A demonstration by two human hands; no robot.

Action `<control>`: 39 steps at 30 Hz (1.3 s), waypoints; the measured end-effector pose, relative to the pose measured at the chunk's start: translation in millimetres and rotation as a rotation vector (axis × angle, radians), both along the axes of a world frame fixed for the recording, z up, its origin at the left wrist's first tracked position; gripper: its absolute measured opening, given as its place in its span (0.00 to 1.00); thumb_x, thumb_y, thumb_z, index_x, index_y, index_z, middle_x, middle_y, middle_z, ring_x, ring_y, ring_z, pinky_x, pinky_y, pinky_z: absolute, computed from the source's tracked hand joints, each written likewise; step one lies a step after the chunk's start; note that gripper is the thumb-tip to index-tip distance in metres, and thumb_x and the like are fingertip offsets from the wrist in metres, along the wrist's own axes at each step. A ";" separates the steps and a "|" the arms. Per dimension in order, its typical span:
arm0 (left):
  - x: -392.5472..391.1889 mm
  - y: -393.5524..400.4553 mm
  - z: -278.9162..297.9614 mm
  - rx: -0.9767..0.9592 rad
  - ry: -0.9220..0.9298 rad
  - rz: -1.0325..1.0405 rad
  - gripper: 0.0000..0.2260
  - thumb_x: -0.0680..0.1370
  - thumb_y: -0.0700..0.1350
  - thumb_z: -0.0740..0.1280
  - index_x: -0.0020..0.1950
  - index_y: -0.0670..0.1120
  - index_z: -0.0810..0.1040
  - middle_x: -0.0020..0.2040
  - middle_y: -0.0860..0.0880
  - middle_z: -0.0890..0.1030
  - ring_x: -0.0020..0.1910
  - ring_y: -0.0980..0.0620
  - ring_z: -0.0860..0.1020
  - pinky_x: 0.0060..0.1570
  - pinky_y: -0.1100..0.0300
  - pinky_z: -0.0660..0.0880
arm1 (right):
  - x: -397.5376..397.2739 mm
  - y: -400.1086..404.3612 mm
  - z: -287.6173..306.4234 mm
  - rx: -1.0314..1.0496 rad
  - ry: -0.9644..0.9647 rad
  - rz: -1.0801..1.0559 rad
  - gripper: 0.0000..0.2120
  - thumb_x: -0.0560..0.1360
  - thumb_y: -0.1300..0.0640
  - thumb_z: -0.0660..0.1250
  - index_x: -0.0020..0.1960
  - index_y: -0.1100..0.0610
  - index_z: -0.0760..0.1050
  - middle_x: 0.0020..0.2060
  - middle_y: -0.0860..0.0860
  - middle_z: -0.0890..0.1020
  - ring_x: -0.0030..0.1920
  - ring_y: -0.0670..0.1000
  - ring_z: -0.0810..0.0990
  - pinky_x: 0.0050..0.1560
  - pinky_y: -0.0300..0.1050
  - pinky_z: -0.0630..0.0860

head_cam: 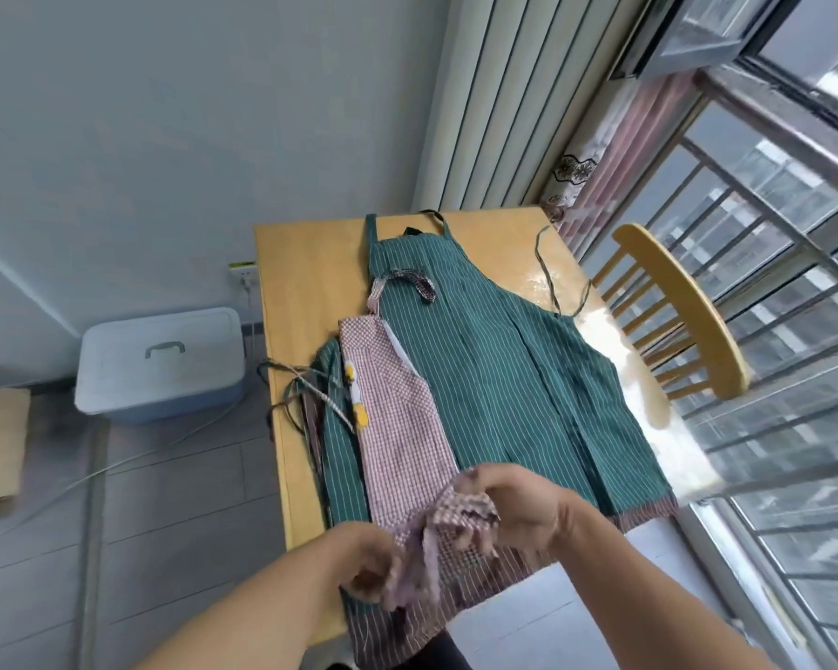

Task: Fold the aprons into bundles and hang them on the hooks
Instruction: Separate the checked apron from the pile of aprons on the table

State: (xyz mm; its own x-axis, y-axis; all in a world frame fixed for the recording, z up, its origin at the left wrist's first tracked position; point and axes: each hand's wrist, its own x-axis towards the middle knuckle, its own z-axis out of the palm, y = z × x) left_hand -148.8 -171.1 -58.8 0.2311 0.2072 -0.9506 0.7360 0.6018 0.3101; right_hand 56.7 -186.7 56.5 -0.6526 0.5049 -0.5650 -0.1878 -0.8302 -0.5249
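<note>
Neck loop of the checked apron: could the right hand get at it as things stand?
Probably not yet: the right hand grips the checked apron at its near end. The neck loop lies uncovered on the green striped apron, so only the grip stands in the way.

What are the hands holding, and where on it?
Both hands, left and right, grip the checked apron at its bunched near end.

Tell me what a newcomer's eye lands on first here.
First, the green striped apron spread flat across the wooden table, its bib toward the far end. Next, the folded pink checked apron lying lengthwise on the green one's left side, its near end gathered up by the left hand and right hand. A wooden chair stands right, by the window.
</note>
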 end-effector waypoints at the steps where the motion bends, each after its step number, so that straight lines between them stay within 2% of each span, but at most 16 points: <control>1: -4.8 -3.8 -10.8 0.104 0.019 0.062 0.11 0.83 0.41 0.64 0.41 0.50 0.74 0.34 0.57 0.75 0.26 0.67 0.75 0.33 0.75 0.72 | -3.0 5.9 3.0 -0.023 -0.018 -0.054 0.15 0.81 0.57 0.62 0.59 0.68 0.77 0.48 0.59 0.84 0.44 0.52 0.87 0.33 0.36 0.81; 3: -6.3 -7.8 -16.6 0.111 0.058 0.027 0.14 0.85 0.37 0.59 0.39 0.47 0.70 0.36 0.55 0.72 0.32 0.64 0.72 0.39 0.74 0.71 | -10.1 17.3 3.3 -0.060 -0.103 -0.177 0.13 0.81 0.57 0.62 0.58 0.65 0.77 0.48 0.57 0.85 0.42 0.51 0.87 0.30 0.36 0.80; 5: -7.0 -11.2 -9.6 0.018 -0.004 0.113 0.12 0.85 0.40 0.57 0.43 0.43 0.73 0.45 0.49 0.78 0.38 0.56 0.75 0.49 0.60 0.76 | -18.5 32.3 -0.1 -0.105 -0.174 -0.286 0.12 0.81 0.56 0.62 0.58 0.63 0.77 0.50 0.56 0.85 0.41 0.51 0.87 0.31 0.36 0.80; 7: -7.1 1.3 2.6 0.001 -0.043 0.174 0.14 0.85 0.47 0.58 0.65 0.41 0.75 0.65 0.49 0.74 0.60 0.51 0.76 0.68 0.55 0.69 | -24.2 49.6 -9.1 -0.181 -0.203 -0.360 0.14 0.81 0.55 0.64 0.60 0.63 0.77 0.49 0.56 0.85 0.42 0.51 0.86 0.32 0.37 0.81; 8: -6.8 9.1 8.1 0.027 -0.072 0.266 0.17 0.85 0.50 0.60 0.71 0.44 0.73 0.68 0.51 0.72 0.66 0.50 0.73 0.72 0.55 0.66 | -25.7 58.7 -16.3 -0.217 -0.220 -0.378 0.15 0.80 0.54 0.65 0.62 0.64 0.77 0.48 0.57 0.85 0.42 0.51 0.86 0.33 0.38 0.82; 10: -8.3 25.8 5.0 0.042 -0.246 0.497 0.14 0.84 0.49 0.61 0.63 0.44 0.79 0.62 0.48 0.81 0.60 0.47 0.77 0.67 0.53 0.72 | -30.6 76.2 -28.2 -0.271 -0.259 -0.372 0.15 0.80 0.54 0.66 0.60 0.64 0.78 0.48 0.57 0.85 0.44 0.52 0.86 0.36 0.38 0.83; 12: -12.9 44.5 -3.8 0.052 -0.312 0.838 0.15 0.84 0.51 0.59 0.56 0.41 0.80 0.56 0.40 0.84 0.52 0.43 0.80 0.54 0.49 0.77 | -34.4 96.0 -42.3 -0.301 -0.279 -0.350 0.13 0.80 0.54 0.65 0.55 0.64 0.78 0.47 0.58 0.85 0.45 0.52 0.86 0.38 0.39 0.83; 14: -19.4 60.1 -16.9 -0.010 -0.401 0.978 0.24 0.83 0.63 0.54 0.60 0.46 0.78 0.59 0.41 0.83 0.57 0.42 0.79 0.58 0.47 0.75 | -35.7 115.3 -51.9 -0.337 -0.261 -0.362 0.11 0.80 0.55 0.66 0.52 0.64 0.77 0.46 0.58 0.84 0.43 0.53 0.86 0.35 0.38 0.83; 17: -20.4 82.5 -19.0 0.021 -0.396 0.929 0.34 0.70 0.76 0.64 0.63 0.51 0.77 0.61 0.47 0.82 0.63 0.44 0.78 0.70 0.42 0.69 | -31.7 144.1 -64.0 -0.373 -0.220 -0.349 0.11 0.81 0.56 0.64 0.47 0.64 0.78 0.39 0.56 0.82 0.33 0.49 0.84 0.25 0.34 0.77; 20: -14.9 96.2 -27.0 0.249 -0.210 0.772 0.34 0.59 0.65 0.80 0.59 0.48 0.80 0.57 0.51 0.84 0.57 0.49 0.81 0.62 0.48 0.76 | -28.2 169.5 -75.3 -0.381 -0.243 -0.333 0.17 0.83 0.52 0.61 0.46 0.63 0.80 0.39 0.54 0.81 0.31 0.47 0.82 0.22 0.32 0.73; 24: -7.4 115.0 -36.7 0.467 -0.051 0.675 0.13 0.74 0.50 0.76 0.56 0.47 0.80 0.54 0.52 0.84 0.50 0.53 0.81 0.48 0.57 0.78 | -27.2 194.1 -86.2 -0.327 -0.392 -0.297 0.24 0.81 0.41 0.63 0.59 0.62 0.80 0.45 0.55 0.85 0.37 0.52 0.84 0.28 0.39 0.79; 27: -4.5 132.9 -39.7 0.561 0.024 0.629 0.06 0.79 0.48 0.72 0.51 0.46 0.80 0.51 0.50 0.84 0.47 0.52 0.82 0.45 0.56 0.79 | -21.6 193.4 -111.6 0.031 -0.968 -0.117 0.26 0.76 0.41 0.71 0.66 0.58 0.75 0.50 0.54 0.85 0.42 0.51 0.85 0.41 0.48 0.84; 29: -2.5 142.2 -39.9 0.558 0.084 0.555 0.09 0.81 0.49 0.69 0.47 0.43 0.79 0.47 0.48 0.84 0.43 0.50 0.81 0.39 0.57 0.76 | -15.8 190.4 -126.6 0.218 -1.179 -0.060 0.28 0.74 0.43 0.75 0.67 0.55 0.73 0.52 0.52 0.85 0.46 0.50 0.86 0.49 0.52 0.85; 34: -0.2 148.8 -43.0 0.481 0.067 0.502 0.16 0.83 0.51 0.64 0.46 0.38 0.77 0.47 0.42 0.83 0.42 0.47 0.80 0.39 0.55 0.74 | -7.8 189.9 -140.1 0.229 -1.198 0.006 0.22 0.75 0.45 0.75 0.63 0.56 0.77 0.56 0.51 0.84 0.52 0.50 0.84 0.59 0.51 0.82; 37: -0.6 150.6 -44.9 0.462 0.012 0.586 0.17 0.83 0.52 0.64 0.50 0.38 0.79 0.49 0.44 0.84 0.47 0.45 0.83 0.46 0.52 0.78 | -10.0 188.1 -143.4 0.248 -1.227 -0.038 0.10 0.76 0.46 0.73 0.47 0.53 0.80 0.47 0.48 0.85 0.46 0.47 0.84 0.55 0.50 0.83; 39: 0.7 150.8 -41.0 0.471 -0.025 0.680 0.12 0.81 0.53 0.67 0.52 0.44 0.80 0.50 0.49 0.85 0.48 0.49 0.83 0.43 0.55 0.79 | -10.4 185.4 -142.6 0.243 -1.204 -0.092 0.09 0.77 0.48 0.73 0.45 0.53 0.78 0.45 0.48 0.84 0.45 0.47 0.83 0.52 0.47 0.82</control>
